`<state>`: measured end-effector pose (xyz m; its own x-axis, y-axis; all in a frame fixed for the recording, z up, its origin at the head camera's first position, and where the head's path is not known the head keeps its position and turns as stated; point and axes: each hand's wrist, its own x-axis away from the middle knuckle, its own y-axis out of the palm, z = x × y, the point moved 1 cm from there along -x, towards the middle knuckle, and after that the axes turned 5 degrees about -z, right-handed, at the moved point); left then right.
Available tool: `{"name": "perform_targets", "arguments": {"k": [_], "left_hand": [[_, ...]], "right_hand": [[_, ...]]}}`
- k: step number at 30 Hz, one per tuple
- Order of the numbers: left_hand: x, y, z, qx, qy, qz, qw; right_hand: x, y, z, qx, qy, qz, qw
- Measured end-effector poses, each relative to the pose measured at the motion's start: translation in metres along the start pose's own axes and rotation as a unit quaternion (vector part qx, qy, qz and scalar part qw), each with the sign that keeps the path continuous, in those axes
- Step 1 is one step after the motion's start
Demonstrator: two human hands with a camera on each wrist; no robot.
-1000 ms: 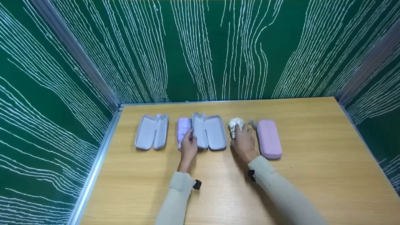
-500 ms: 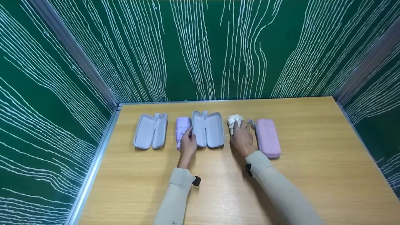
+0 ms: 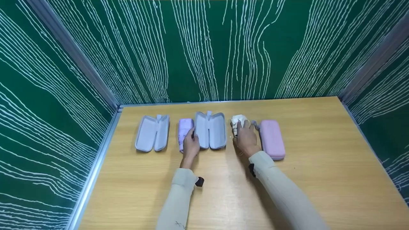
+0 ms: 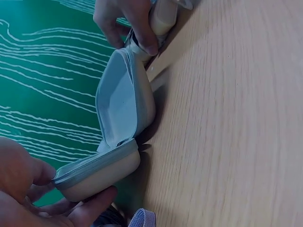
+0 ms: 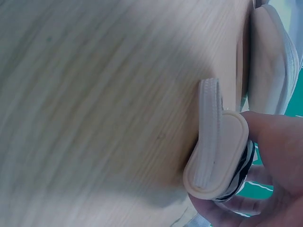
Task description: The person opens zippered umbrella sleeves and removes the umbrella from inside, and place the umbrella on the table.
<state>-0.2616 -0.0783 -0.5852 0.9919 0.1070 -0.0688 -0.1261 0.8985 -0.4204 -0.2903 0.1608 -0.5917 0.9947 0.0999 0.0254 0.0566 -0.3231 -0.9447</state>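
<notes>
An open grey zip-up hard case (image 3: 218, 131) stands mid-table, its two halves spread at the hinge. My left hand (image 3: 191, 146) grips its left half; in the left wrist view the thumb (image 4: 42, 171) is on the rim and fingers are underneath. Just left of that hand lies a folded purple compact umbrella (image 3: 184, 129), partly covered by it. My right hand (image 3: 246, 139) holds a folded cream compact umbrella (image 3: 238, 120) right of the case. The right wrist view shows its oval handle end (image 5: 227, 156) and wrist strap (image 5: 208, 127), with fingers wrapped around the side.
Another open grey case (image 3: 147, 134) lies at the left of the row. A closed pink case (image 3: 272, 139) with a small loop lies right of my right hand. Green walls (image 3: 185, 64) with white lines border the wooden table (image 3: 223, 195).
The held grey case and the cream umbrella have shifted slightly towards the back wall, along with both hands. The whole view has drifted a little. Both holds stay the same.
</notes>
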Motion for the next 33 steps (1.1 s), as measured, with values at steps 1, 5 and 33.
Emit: {"name": "perform_targets", "arguments": {"k": [1, 5, 33], "left_hand": [[0.000, 0.000, 0.001, -0.001, -0.001, 0.001, 1.0000], [0.001, 0.001, 0.004, 0.003, -0.004, 0.000, 1.0000], [0.112, 0.119, 0.044, -0.164, 0.248, -0.034, 0.9541]], "right_hand": [[0.000, -0.001, 0.000, 0.001, 0.001, -0.003, 1.000], [0.000, -0.002, 0.000, -0.002, 0.003, -0.007, 1.000], [0.025, -0.025, 0.033, -0.045, -0.046, 0.117, 0.991]]}}
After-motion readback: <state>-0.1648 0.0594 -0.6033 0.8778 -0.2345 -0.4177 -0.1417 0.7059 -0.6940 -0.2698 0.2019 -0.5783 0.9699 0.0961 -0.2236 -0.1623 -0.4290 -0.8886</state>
